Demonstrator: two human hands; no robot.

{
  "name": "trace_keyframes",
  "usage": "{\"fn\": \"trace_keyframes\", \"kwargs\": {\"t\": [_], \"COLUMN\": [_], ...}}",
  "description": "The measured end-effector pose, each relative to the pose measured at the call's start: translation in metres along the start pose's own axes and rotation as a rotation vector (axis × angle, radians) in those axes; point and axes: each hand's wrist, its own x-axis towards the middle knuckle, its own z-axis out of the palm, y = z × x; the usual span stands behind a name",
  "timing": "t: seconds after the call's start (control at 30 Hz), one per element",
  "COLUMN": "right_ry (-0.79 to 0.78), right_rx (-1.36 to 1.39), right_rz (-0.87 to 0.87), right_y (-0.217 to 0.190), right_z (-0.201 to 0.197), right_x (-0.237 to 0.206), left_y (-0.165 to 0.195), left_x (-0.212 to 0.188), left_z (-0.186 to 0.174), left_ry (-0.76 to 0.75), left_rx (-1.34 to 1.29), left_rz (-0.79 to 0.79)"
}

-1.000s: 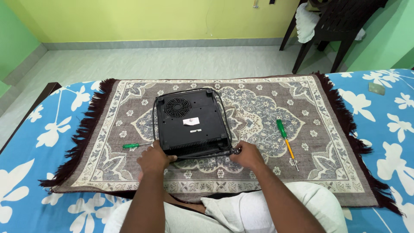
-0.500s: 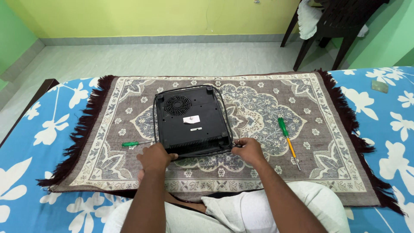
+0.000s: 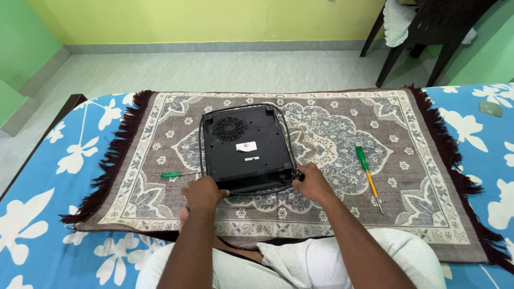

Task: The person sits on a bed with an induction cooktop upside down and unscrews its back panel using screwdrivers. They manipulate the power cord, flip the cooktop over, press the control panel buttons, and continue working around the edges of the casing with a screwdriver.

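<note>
At frame centre, on the patterned rug (image 3: 342,225), I grip the upturned black induction cooktop (image 3: 246,147) with left hand (image 3: 202,194) and right hand (image 3: 313,183) closed on its near corners; rigid, probably moderately heavy, glass-faced underneath.

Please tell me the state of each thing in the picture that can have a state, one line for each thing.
Black cooktop: upside down on the rug, fan grille facing up, cord looped around it.
Left hand: gripping the cooktop's near left corner.
Right hand: at the near right corner, on the cord.
Small green screwdriver: lying flat, untouched.
Long green-and-orange screwdriver: lying flat, untouched.
Rug: spread flat.
</note>
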Motion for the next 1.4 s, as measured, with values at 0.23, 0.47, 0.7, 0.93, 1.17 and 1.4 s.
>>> {"fn": "trace_keyframes", "kwargs": {"t": [0.23,0.47,0.7,0.93,1.17,1.4], "right_ry": [0.039,-0.003,-0.022,-0.08,-0.053,-0.055], "right_rx": [0.146,0.336,0.242,0.373,0.524,0.617], "right_rz": [0.024,0.163,0.126,0.163,0.259,0.329], "right_y": [0.0,0.0,0.01,0.007,-0.003,0.003], "right_z": [-0.005,-0.008,-0.005,-0.002,0.005,0.015], "right_x": [-0.007,-0.006,-0.003,-0.005,-0.001,0.005], "left_y": [0.0,0.007,0.004,0.002,0.002,-0.003], "left_x": [0.004,0.012,0.039,0.037,0.039,0.05], "left_z": [0.002,-0.004,0.016,0.015,0.012,0.026], "left_ry": [-0.125,-0.053,0.005,-0.026,-0.027,0.024], "left_rx": [-0.172,-0.207,-0.34,-0.363,-0.802,-0.992], "left_rz": [-0.052,-0.048,-0.039,-0.06,-0.106,-0.166]}}
